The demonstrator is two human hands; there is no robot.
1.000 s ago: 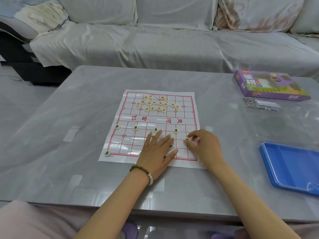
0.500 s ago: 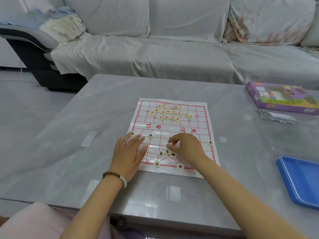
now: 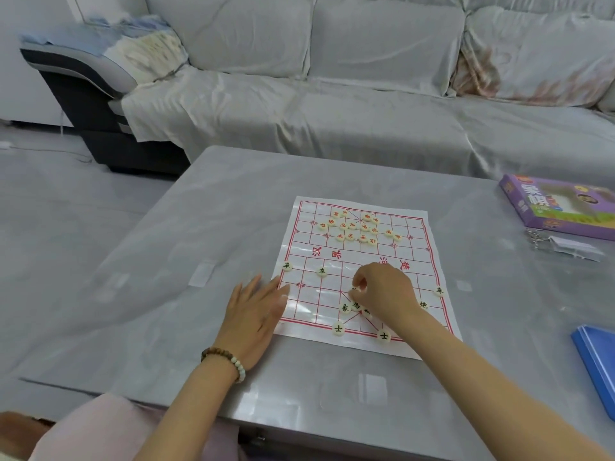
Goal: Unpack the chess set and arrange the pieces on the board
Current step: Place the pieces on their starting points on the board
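A white paper chess board [image 3: 412, 257] with a red grid lies flat on the grey table. Several cream discs with red characters [image 3: 357, 229] are bunched on its far half. Cream discs with black characters [image 3: 337, 328] are spread over the near half, some along the front edge. My right hand [image 3: 382, 291] hovers over the near middle of the board, its fingertips pinching a small black-character piece [image 3: 354, 289]. My left hand [image 3: 256, 314] lies flat, fingers straight, pressing the board's near left edge.
A purple game box [image 3: 562, 207] sits at the far right of the table [image 3: 199, 247], with a key ring and clear bag [image 3: 565, 246] beside it. A blue lid [image 3: 599, 364] lies at the right edge. A grey-covered sofa [image 3: 332, 111] stands behind.
My left hand slid from the board's near middle to its left edge. My right hand moved from the right edge to the near middle and took hold of a piece. The camera view shifted.
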